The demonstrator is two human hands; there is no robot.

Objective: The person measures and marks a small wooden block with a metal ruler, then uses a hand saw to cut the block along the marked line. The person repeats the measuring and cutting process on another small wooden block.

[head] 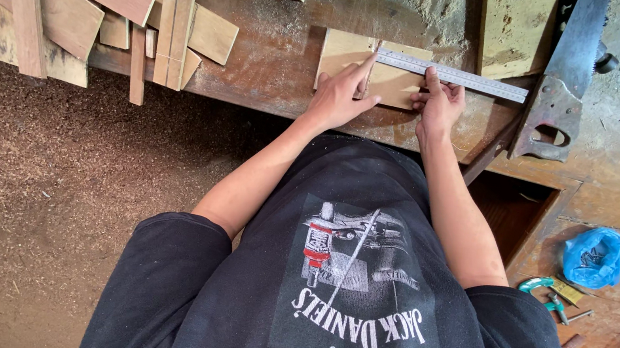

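Note:
A small pale wooden board lies on the brown workbench. A steel ruler rests across the board's far edge and sticks out to the right. My left hand rests on the board and seems to grip a thin pencil, whose tip touches the ruler's left end. My right hand presses its fingertips down on the ruler and the board's right edge.
A hand saw lies right of the ruler. Wooden offcuts and slats are stacked at the bench's left. A blue plastic bag and a teal clamp sit lower right. Sawdust covers the floor.

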